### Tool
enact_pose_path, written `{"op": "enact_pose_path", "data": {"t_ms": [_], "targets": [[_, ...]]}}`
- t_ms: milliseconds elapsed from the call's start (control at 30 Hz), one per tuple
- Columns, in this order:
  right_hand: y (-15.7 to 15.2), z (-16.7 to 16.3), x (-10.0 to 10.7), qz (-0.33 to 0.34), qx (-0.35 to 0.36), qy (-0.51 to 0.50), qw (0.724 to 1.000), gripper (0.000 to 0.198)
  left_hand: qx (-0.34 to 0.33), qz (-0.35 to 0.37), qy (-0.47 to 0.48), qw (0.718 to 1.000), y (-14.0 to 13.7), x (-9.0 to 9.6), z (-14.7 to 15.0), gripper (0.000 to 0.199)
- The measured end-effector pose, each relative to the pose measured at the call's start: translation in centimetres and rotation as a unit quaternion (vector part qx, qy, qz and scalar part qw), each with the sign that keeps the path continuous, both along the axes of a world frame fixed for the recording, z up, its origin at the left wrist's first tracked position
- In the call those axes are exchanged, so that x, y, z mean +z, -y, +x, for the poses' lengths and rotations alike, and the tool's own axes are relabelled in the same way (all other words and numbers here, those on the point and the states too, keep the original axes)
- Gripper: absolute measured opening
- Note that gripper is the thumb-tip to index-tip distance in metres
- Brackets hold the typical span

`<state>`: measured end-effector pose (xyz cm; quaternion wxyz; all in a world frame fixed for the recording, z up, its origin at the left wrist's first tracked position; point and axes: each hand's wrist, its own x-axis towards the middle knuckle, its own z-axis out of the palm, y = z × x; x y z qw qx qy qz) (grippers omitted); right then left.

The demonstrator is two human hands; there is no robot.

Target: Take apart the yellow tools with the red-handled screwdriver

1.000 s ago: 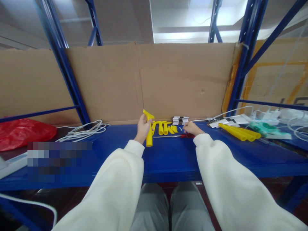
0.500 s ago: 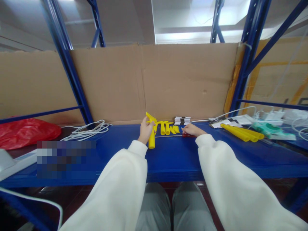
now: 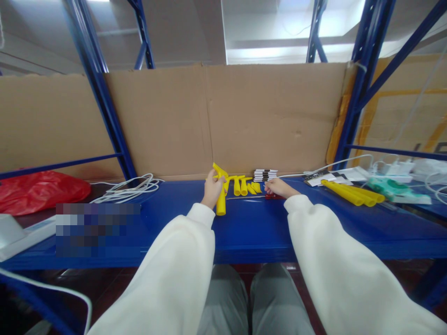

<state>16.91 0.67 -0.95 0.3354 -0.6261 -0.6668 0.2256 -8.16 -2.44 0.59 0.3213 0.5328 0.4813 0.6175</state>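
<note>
My left hand (image 3: 212, 190) is closed around a yellow plastic part with a tube-like body and a flared crosspiece (image 3: 220, 204), held upright over the blue table. My right hand (image 3: 276, 187) has its fingers pinched together; whether something small is between them cannot be made out. Just below it lies a screwdriver with a red handle (image 3: 274, 197), its thin shaft pointing left. Between my hands stand more yellow tube-shaped parts (image 3: 237, 187) and a few small yellow pieces (image 3: 254, 188). Behind the right fingers is a stack of small white-and-black packs (image 3: 265, 175).
Long yellow cones (image 3: 352, 193) lie to the right, beside a green-and-white packet (image 3: 386, 187) and white cables. Coiled white cable (image 3: 145, 186) and a red plastic bag (image 3: 45, 191) are on the left. A cardboard panel (image 3: 223, 116) and blue rack posts stand behind the table (image 3: 251, 228).
</note>
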Motion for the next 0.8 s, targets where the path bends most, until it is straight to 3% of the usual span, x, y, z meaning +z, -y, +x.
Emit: {"op": "enact_pose_path", "data": {"t_ms": [300,400,633,800], "targets": [[-0.84,0.44,-0.49,0.045,0.015,0.027,0.998,0.032,0.001,0.013,-0.013,1.0,-0.21,-0.24,0.04,0.049],[-0.6,0.4,-0.2,0.057,0.01,0.015,0.998,0.032,0.009,0.025,-0.051,0.998,-0.26,-0.48,0.13,0.052],[0.13,-0.28,-0.14,-0.005,0.015,-0.021,1.0,0.034,0.027,0.07,-0.167,0.983,0.01,-0.71,0.27,0.051],[-0.16,-0.05,-0.02,0.032,-0.004,0.009,0.999,0.031,0.029,0.089,-0.212,0.973,0.38,-0.49,0.12,0.047]]}}
